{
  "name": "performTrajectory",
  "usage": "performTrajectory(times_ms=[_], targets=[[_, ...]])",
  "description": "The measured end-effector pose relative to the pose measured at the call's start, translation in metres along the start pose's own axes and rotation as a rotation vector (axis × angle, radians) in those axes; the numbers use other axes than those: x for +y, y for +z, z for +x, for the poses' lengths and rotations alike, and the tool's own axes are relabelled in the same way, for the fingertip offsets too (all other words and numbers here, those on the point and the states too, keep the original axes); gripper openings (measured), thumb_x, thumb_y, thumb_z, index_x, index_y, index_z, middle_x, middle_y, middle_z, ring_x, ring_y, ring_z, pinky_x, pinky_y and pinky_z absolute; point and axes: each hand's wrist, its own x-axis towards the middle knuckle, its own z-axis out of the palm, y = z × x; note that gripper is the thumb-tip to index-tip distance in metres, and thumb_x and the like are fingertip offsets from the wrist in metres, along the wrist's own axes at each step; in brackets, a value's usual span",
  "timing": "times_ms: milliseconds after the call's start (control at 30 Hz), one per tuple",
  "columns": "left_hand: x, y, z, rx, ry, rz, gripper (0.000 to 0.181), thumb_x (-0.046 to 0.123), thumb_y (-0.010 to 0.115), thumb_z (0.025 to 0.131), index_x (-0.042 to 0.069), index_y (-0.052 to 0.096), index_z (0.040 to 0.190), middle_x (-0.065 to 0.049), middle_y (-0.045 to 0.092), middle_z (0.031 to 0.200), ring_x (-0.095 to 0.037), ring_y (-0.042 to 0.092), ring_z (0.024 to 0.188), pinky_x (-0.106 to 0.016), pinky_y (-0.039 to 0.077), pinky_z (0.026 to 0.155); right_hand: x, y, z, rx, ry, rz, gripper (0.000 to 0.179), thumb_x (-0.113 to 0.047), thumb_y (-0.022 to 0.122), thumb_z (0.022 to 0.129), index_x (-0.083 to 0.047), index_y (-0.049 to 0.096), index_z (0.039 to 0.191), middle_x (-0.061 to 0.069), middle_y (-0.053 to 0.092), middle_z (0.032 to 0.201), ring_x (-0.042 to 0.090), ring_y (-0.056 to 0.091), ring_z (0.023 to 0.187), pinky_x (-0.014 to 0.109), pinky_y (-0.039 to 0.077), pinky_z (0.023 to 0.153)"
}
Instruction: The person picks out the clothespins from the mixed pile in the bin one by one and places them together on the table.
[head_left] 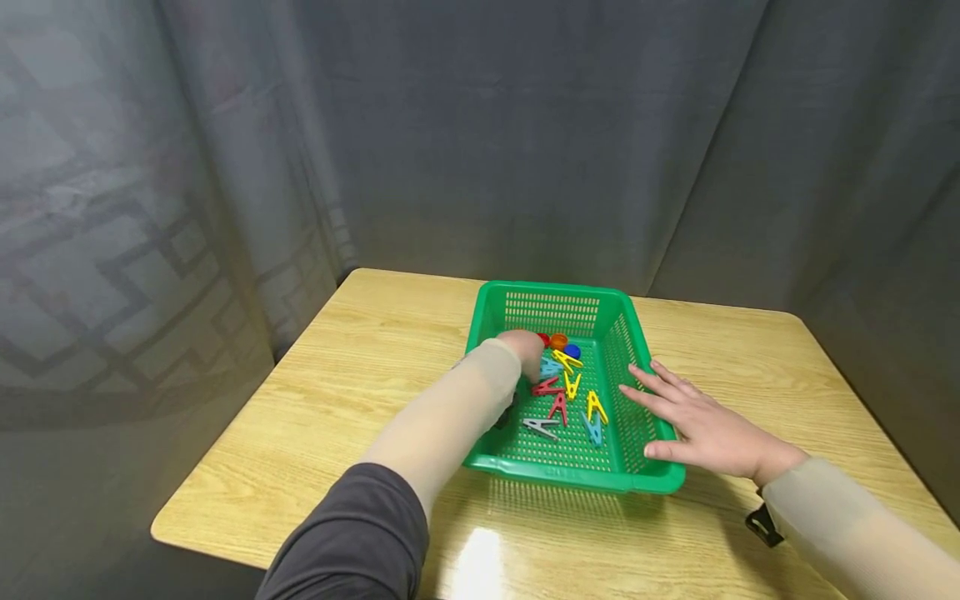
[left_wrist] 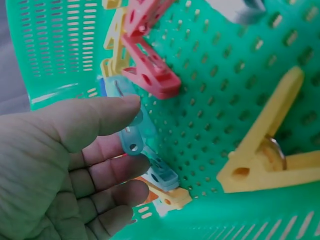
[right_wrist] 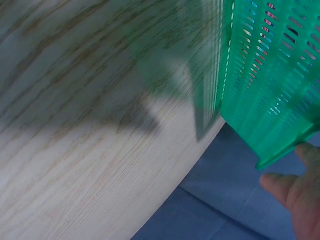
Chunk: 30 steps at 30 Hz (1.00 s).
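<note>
A green plastic basket (head_left: 577,479) holds several clothespins in red, yellow, light blue and grey. My left hand (head_left: 522,348) reaches down inside it, near the left side. In the left wrist view its thumb and index finger pinch a light blue clothespin (left_wrist: 132,141), while the other fingers curl loosely below. Close beneath lies another light blue clothespin (left_wrist: 162,174), and a red clothespin (left_wrist: 155,75) is just above the thumb. At the basket's right wall, my right hand (head_left: 705,429) is spread with straight fingers touching the rim. The right wrist view shows only part of this hand.
Red, orange and blue round caps, among them an orange cap (head_left: 558,341) and a blue cap (head_left: 572,352), lie toward the basket's far end. The basket stands on a wooden table (head_left: 315,425). Grey curtains (head_left: 525,150) hang behind it.
</note>
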Motion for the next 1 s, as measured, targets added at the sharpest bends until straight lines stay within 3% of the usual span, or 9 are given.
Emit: performTrajectory(times_ms=[367,467,567,667,733,867,1000], targets=[[-0.002,-0.007,0.000,0.021,0.033,0.004,0.024,0.028,0.072,0.086,0.013,0.070,0.104,0.000,0.064,0.109,-0.014,0.057,0.089,-0.032,0.049,0.081,0.000,0.000,0.000,0.016,-0.004,-0.032,0.077,-0.037,0.070,0.087,-0.024,0.030,0.152,0.002,0.014,0.160,0.041,0.009,0.144,0.068,0.020,0.103],[-0.005,-0.013,-0.002,0.030,0.059,-0.006,0.033,0.028,0.072,0.087,0.011,0.066,0.115,-0.001,0.063,0.118,-0.015,0.058,0.099,-0.032,0.048,0.086,0.000,0.000,-0.001,0.017,0.002,-0.027,0.077,-0.037,0.069,0.087,-0.025,0.030,0.152,0.002,0.013,0.160,0.039,0.006,0.145,0.067,0.020,0.104],[-0.009,-0.023,-0.007,0.046,0.101,-0.043,0.022,0.028,0.071,0.087,0.010,0.066,0.097,-0.001,0.062,0.097,-0.014,0.056,0.084,-0.030,0.047,0.076,0.000,0.001,0.000,0.016,0.004,-0.022,0.077,-0.037,0.069,0.087,-0.024,0.031,0.152,0.001,0.012,0.160,0.036,0.004,0.145,0.067,0.019,0.104],[-0.016,-0.036,-0.013,0.091,0.150,-0.084,0.027,0.029,0.070,0.088,0.013,0.053,0.075,0.002,0.047,0.073,-0.013,0.042,0.064,-0.028,0.039,0.062,0.000,0.000,0.000,0.018,0.001,-0.017,0.076,-0.036,0.069,0.087,-0.022,0.032,0.151,0.001,0.012,0.160,0.036,0.004,0.146,0.066,0.018,0.106],[-0.022,-0.044,-0.018,0.125,0.160,-0.144,0.035,0.030,0.070,0.088,0.014,0.045,0.068,0.003,0.036,0.066,-0.013,0.032,0.059,-0.028,0.032,0.058,0.000,0.000,0.000,0.019,0.000,-0.012,0.076,-0.035,0.069,0.087,-0.021,0.032,0.151,0.001,0.013,0.160,0.034,0.003,0.146,0.065,0.016,0.107],[-0.040,-0.057,-0.028,0.220,0.146,-0.243,0.031,0.032,0.069,0.089,0.012,0.049,0.075,0.001,0.039,0.070,-0.015,0.034,0.062,-0.029,0.032,0.060,0.000,0.000,0.001,0.017,0.003,-0.006,0.076,-0.035,0.069,0.087,-0.023,0.031,0.152,0.002,0.013,0.160,0.035,0.003,0.146,0.064,0.015,0.108],[-0.064,-0.064,-0.034,0.328,0.093,-0.322,0.028,0.033,0.068,0.089,0.008,0.060,0.097,-0.003,0.058,0.093,-0.018,0.051,0.082,-0.033,0.043,0.074,0.000,0.000,0.002,0.018,0.005,-0.008,0.076,-0.036,0.069,0.087,-0.023,0.031,0.152,0.001,0.013,0.160,0.035,0.003,0.146,0.065,0.017,0.107]])
